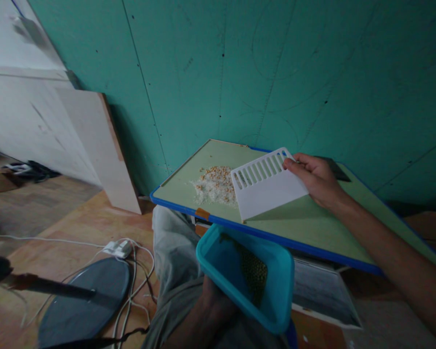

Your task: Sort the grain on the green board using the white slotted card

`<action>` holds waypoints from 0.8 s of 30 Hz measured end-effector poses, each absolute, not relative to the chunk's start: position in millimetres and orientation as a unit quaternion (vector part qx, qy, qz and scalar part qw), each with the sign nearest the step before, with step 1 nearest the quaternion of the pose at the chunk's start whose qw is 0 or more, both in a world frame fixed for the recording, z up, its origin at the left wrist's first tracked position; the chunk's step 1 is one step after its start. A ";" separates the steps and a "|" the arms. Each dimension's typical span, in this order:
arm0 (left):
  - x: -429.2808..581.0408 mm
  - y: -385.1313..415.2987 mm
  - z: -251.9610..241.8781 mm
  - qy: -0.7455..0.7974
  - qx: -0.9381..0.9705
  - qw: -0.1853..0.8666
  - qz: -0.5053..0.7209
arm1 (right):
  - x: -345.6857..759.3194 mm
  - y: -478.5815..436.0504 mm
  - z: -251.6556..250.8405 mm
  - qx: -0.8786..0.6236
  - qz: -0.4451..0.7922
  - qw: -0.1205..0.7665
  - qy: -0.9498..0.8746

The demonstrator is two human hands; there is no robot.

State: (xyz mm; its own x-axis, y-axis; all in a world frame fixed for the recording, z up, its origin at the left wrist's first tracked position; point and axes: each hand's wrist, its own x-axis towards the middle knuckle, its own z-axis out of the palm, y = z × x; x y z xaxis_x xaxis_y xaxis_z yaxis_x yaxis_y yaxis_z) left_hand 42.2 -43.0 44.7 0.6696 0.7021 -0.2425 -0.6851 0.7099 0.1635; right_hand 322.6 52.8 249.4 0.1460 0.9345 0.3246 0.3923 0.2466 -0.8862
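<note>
My right hand is closed on the upper corner of a white plastic scraper with slots along its top. The scraper stands tilted on the green table, just right of a pile of mixed white and yellow grains. Below the table's blue front edge, my left hand grips a teal plastic tray from underneath. The tray tilts over my lap and holds some greenish beans.
A teal wall rises behind the table. On the wooden floor at left lie a white power strip with cables, a dark round stand base and a leaning white board. A paper sheet sits under the table.
</note>
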 end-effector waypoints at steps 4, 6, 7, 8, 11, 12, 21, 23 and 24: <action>42.9 -43.1 50.6 0.155 0.013 0.907 0.390 | 319.7 51.9 249.8 -0.537 0.284 0.517 -0.603; 43.1 -43.6 51.2 0.158 0.009 0.906 0.392 | 320.9 53.0 249.3 -0.536 0.277 0.532 -0.595; 43.1 -43.7 51.2 0.159 0.008 0.906 0.393 | 322.6 54.1 249.0 -0.537 0.271 0.538 -0.590; 43.0 -43.7 51.1 0.160 0.007 0.906 0.392 | 325.1 55.5 248.7 -0.539 0.265 0.545 -0.585; 42.6 -42.8 50.2 0.160 0.007 0.907 0.389 | 337.2 61.3 248.5 -0.549 0.250 0.559 -0.569; 42.5 -42.3 49.8 0.160 0.008 0.908 0.388 | 342.3 63.4 248.6 -0.555 0.246 0.561 -0.563; 39.6 -39.7 46.6 0.151 0.022 0.915 0.374 | 371.9 72.6 247.8 -0.597 0.219 0.536 -0.556; 38.2 -39.8 44.9 0.148 0.024 0.916 0.373 | 371.7 72.3 247.6 -0.598 0.222 0.530 -0.559; 37.7 -39.9 43.4 0.146 0.024 0.916 0.372 | 370.9 71.9 247.6 -0.597 0.226 0.527 -0.561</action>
State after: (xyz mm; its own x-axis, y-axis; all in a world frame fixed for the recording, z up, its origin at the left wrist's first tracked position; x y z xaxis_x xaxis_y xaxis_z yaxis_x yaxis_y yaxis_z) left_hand 37.7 -39.9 43.4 0.6807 0.6890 -0.2489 -0.6749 0.7220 0.1527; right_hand 370.9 71.9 247.6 0.2688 0.9081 0.3210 0.4320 0.1842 -0.8828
